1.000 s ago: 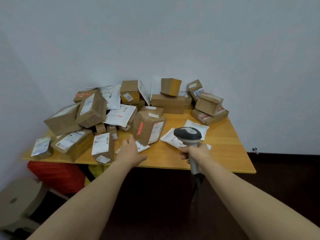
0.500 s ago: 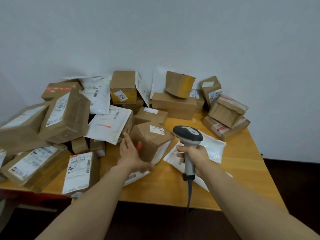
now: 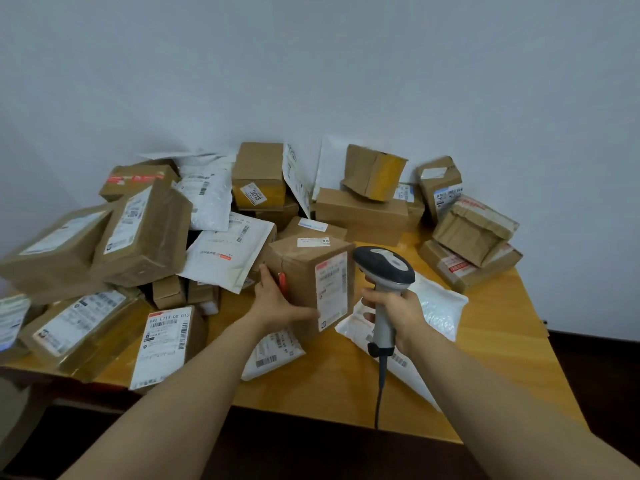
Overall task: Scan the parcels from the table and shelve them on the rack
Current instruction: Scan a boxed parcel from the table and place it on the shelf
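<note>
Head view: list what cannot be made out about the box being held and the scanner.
All in the head view:
- Label on the held box: print too small and blurred to read.
- Scanner window: faces away from the camera.
- Red sticker: partly covered by the left hand.
- Rack: outside the frame.

Left hand, extended toward eleven o'clock, grips a box by its nine o'clock face; right hand, at one o'clock, curls round a scanner handle.

Print on the white label of the central brown cardboard box: blurred, illegible. White-labelled parcel: cut off at the left edge. Dark cable of the grey handheld scanner: end lost against the dark floor.
</note>
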A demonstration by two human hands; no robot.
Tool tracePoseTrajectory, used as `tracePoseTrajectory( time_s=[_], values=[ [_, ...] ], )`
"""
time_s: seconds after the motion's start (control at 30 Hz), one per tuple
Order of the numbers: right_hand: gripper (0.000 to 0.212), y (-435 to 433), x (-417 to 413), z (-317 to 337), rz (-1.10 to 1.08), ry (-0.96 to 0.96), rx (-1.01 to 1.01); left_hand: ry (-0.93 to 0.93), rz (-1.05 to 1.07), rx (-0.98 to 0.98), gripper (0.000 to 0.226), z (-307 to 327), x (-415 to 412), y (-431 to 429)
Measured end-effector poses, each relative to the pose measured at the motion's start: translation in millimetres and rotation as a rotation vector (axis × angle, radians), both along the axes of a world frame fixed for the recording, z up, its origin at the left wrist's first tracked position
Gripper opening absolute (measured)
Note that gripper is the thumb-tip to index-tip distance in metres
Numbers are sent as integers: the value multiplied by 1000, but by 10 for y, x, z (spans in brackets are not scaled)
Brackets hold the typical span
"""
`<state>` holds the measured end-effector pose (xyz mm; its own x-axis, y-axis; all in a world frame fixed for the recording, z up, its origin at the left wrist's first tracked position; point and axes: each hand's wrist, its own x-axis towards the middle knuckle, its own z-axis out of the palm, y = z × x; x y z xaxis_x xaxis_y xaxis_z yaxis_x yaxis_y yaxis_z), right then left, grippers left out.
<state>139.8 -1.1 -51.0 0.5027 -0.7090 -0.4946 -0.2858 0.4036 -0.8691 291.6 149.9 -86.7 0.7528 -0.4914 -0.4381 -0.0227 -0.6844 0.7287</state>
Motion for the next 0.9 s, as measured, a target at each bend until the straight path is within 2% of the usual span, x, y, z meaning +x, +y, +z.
tracePoseTrajectory(
  time_s=[0.17, 0.27, 0.43, 0.63, 0.73, 0.9],
  values=[
    [43, 36, -281, 348, 84, -83, -28, 272, 159, -295, 118, 463, -251, 163],
    [43, 87, -533, 558, 173, -148, -16, 265, 201, -308, 110, 702, -485, 321],
    [27, 245, -1108, 820, 351, -208, -46, 219, 226, -283, 96, 1014, -1075, 664],
    [10, 522, -1626, 1095, 657, -248, -121, 154, 309, -221, 101, 1229, -1705, 1033],
    [14, 671, -1794, 1214, 760, -249, -113, 103, 385, -180, 110, 1321, -1880, 1193],
    [20, 808, -1957, 1348, 796, -221, -97, 47, 466, -119, 116, 1449, -2016, 1378]
  ],
)
